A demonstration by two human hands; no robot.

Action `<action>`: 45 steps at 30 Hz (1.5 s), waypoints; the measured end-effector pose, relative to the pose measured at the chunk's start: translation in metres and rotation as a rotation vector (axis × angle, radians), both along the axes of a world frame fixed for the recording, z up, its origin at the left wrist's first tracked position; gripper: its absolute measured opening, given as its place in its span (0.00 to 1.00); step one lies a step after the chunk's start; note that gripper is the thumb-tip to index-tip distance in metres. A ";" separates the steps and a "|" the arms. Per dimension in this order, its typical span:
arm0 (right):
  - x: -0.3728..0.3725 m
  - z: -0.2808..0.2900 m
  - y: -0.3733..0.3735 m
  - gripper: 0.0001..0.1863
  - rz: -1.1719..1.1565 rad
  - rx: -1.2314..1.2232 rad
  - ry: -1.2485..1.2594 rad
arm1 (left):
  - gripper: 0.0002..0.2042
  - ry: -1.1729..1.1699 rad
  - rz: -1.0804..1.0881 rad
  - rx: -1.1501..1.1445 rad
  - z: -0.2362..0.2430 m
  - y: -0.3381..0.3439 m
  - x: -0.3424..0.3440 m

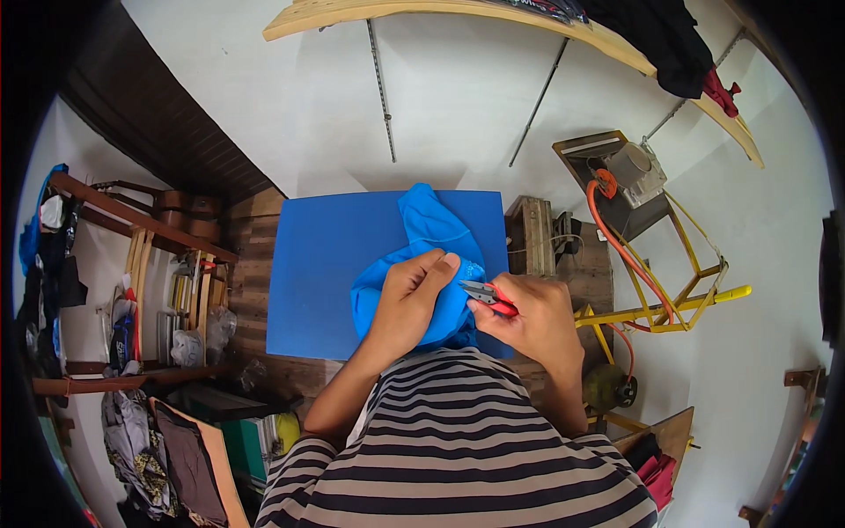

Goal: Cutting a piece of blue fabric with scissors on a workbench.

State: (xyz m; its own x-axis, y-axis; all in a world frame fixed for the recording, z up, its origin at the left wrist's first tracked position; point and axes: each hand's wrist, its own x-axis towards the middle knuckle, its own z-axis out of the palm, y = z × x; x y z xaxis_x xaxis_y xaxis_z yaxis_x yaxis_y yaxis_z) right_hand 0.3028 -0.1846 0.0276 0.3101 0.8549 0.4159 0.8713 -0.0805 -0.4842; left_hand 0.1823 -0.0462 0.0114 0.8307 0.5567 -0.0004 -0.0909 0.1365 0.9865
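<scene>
Over the blue table (317,264), in the centre of the frame, you are working on the blue cloth (431,220); keep its loose folds from bunching under the blades. Your left hand (409,290) is pinching the cloth between thumb and curled fingers; holding that spot taut should help. Your right hand (528,312), right of centre, is gripping the snips (488,297), fingers wrapped around the handles. Letting the tips do the work, nearly flat to the fabric, would likely spare the weave. Watch your left thumb, which is resting near the points beside the pale patterned patch (471,267).

The tabletop is looking flat, smooth and matt; the cloth is falling in soft, thin-looking creases. The snips are showing narrow grey metal blades and red handles; the patch is speckling the blue with small light marks.
</scene>
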 end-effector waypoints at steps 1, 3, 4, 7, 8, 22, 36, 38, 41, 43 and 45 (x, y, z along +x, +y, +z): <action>-0.001 0.000 0.000 0.16 -0.036 -0.012 -0.017 | 0.16 -0.004 0.002 0.015 0.000 0.000 0.001; -0.002 -0.001 0.000 0.16 -0.043 0.004 -0.011 | 0.16 -0.008 -0.002 0.033 0.000 0.001 0.002; -0.002 -0.001 -0.001 0.16 -0.055 0.020 -0.007 | 0.16 -0.008 -0.006 0.031 0.000 0.001 0.003; -0.001 0.000 -0.002 0.16 -0.056 0.006 -0.001 | 0.16 0.006 -0.015 0.043 -0.001 0.001 0.005; -0.001 0.000 -0.003 0.16 -0.053 0.001 0.003 | 0.16 0.016 -0.015 0.058 -0.001 0.001 0.006; 0.002 -0.002 -0.003 0.17 -0.035 0.005 -0.021 | 0.17 0.050 -0.004 0.090 -0.001 -0.002 0.005; 0.002 -0.004 -0.008 0.16 -0.017 0.057 -0.054 | 0.18 0.048 -0.052 0.160 0.004 -0.006 0.006; 0.001 -0.003 -0.010 0.16 -0.012 0.044 -0.043 | 0.18 0.043 -0.062 0.155 0.003 -0.006 0.007; -0.001 -0.002 -0.011 0.16 -0.020 0.034 -0.042 | 0.18 0.056 -0.057 0.172 0.003 -0.006 0.006; -0.002 -0.002 -0.011 0.16 -0.041 0.040 -0.050 | 0.18 0.047 -0.054 0.161 0.003 -0.007 0.006; -0.003 -0.002 -0.011 0.17 -0.040 0.053 -0.053 | 0.18 0.040 -0.049 0.150 0.003 -0.007 0.006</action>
State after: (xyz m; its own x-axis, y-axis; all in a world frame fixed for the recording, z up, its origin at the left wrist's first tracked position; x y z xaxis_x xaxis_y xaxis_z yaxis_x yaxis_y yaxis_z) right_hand 0.3000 -0.1957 0.0258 0.3201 0.8184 0.4772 0.8922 -0.0910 -0.4424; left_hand 0.1879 -0.0532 0.0144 0.8576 0.5122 0.0457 -0.0479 -0.0090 0.9988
